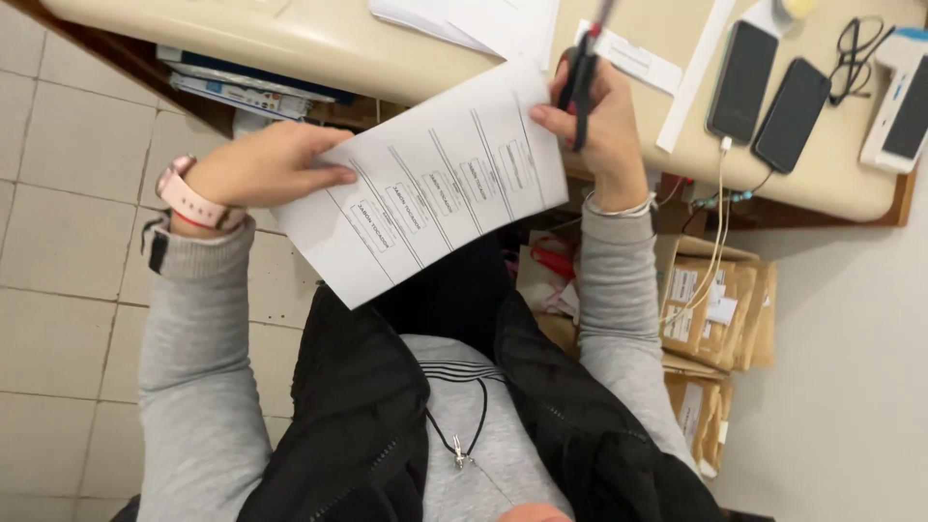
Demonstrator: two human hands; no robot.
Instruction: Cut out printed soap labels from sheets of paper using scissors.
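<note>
A: Where's the sheet (430, 188)?
B: Pinched at its edge by the left hand (266, 166); the right hand (592, 116) is clamped on scissors (580, 82) at the opposite edge.
A: Step?
B: Likely cutting strips; blades must line up with a printed line.

Two dark phones (768, 97) side by side on beige table (319, 43), cable running down from one. White device (904, 111) at table's right end. Brown padded envelopes (715, 314) stacked below. Tiled floor (58, 222) at left.

Pale tiled floor (58, 290), cream rounded desk (319, 43), plain light wall (851, 387), cardboard boxes (715, 309) beneath
</note>
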